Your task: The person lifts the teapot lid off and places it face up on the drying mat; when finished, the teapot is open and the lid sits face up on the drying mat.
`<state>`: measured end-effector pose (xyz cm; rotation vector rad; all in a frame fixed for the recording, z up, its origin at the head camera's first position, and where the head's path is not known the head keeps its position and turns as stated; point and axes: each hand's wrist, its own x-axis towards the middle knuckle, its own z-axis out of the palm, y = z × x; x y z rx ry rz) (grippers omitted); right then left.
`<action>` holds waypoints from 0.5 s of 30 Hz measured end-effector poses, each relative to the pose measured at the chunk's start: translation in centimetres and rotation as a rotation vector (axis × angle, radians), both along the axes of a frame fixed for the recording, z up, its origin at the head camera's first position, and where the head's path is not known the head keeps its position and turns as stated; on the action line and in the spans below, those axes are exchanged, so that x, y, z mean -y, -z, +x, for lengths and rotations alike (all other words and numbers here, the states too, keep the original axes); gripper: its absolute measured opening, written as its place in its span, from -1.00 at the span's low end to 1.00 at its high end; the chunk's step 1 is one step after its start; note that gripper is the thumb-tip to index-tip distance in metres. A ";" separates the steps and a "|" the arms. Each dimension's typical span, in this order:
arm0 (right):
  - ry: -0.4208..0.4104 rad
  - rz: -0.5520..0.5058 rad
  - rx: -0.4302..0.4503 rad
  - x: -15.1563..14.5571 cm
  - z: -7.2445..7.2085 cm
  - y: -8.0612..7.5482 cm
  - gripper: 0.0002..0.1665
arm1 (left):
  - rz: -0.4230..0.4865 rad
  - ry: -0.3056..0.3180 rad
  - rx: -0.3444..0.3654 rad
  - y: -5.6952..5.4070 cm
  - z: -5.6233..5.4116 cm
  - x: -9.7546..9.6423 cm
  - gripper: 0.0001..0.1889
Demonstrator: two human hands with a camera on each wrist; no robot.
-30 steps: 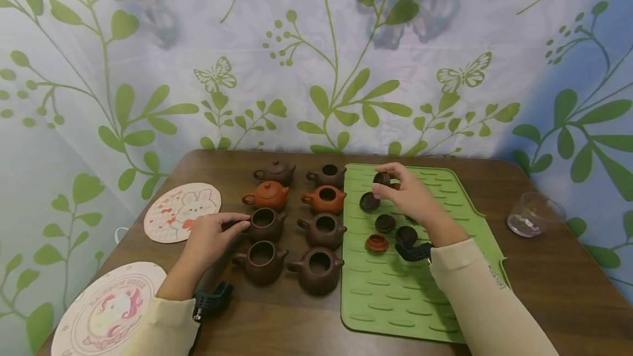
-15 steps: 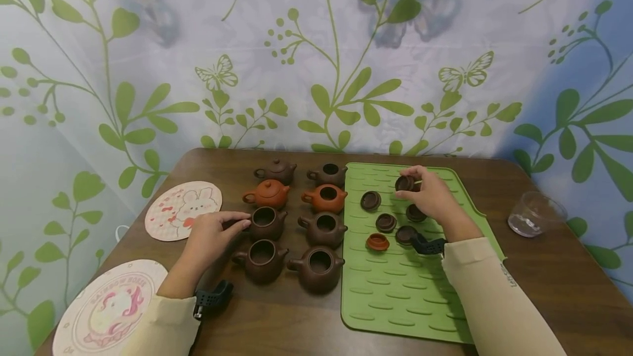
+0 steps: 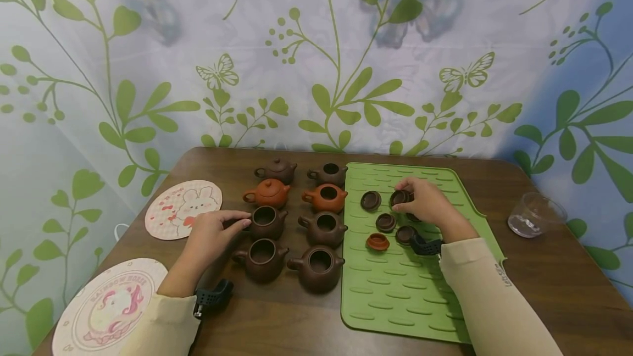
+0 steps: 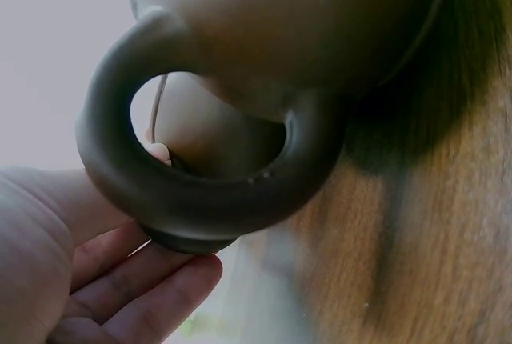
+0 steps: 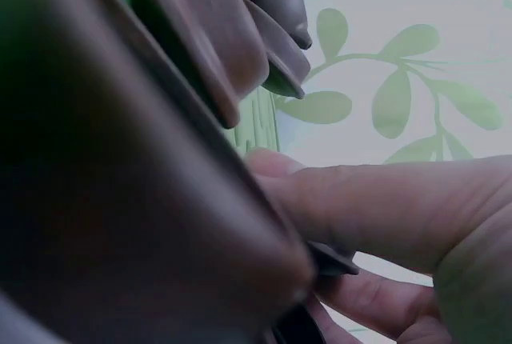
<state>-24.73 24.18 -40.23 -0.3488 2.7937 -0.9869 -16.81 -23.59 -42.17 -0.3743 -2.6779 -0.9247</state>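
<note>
Dark brown teapot (image 3: 268, 228) on the table's (image 3: 292, 326) left half, spout right, long axis roughly along the far edge; left hand (image 3: 210, 238) pinches its handle. Right hand (image 3: 426, 202), fingers bent, grips a dark lid (image 3: 398, 198) over the green mat's (image 3: 420, 295) far half.

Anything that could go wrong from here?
The right hand, pinching a dark brown lid, may nudge neighbouring lids. Dark lids look alike, so mismatching them with open teapots is possible. The left hand, holding one brown teapot, might bump the teapot in front.
</note>
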 end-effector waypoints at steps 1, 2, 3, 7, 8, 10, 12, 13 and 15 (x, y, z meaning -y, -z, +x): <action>-0.001 0.001 0.005 0.0 0.0 0.0 -0.45 | 0.002 -0.001 0.001 0.0 0.0 0.0 -0.87; 0.001 -0.001 0.010 0.0 0.0 0.0 -0.46 | 0.004 0.000 0.002 -0.1 0.0 0.0 -0.87; 0.002 -0.005 0.016 -0.1 0.0 0.0 -0.48 | 0.007 0.001 0.003 -0.1 0.1 0.0 -0.87; -0.003 -0.017 0.034 -0.2 0.0 0.0 -0.50 | 0.010 0.003 0.004 -0.2 0.1 -0.1 -0.87; -0.004 -0.022 0.037 -0.2 0.0 0.0 -0.50 | 0.009 0.003 0.004 -0.2 0.1 -0.1 -0.87; -0.007 -0.029 0.039 -0.2 0.0 0.0 -0.49 | 0.004 0.001 0.004 -0.1 0.0 -0.1 -0.87; -0.013 -0.032 0.031 -0.2 0.0 0.1 -0.48 | -0.002 0.000 0.004 0.0 0.0 0.0 -0.86; -0.014 -0.033 0.025 -0.2 0.0 0.1 -0.49 | -0.005 -0.002 0.006 0.0 0.0 0.0 -0.86; -0.013 -0.032 0.009 -0.2 0.0 0.1 -0.50 | -0.006 -0.004 0.010 0.1 -0.1 0.0 -0.86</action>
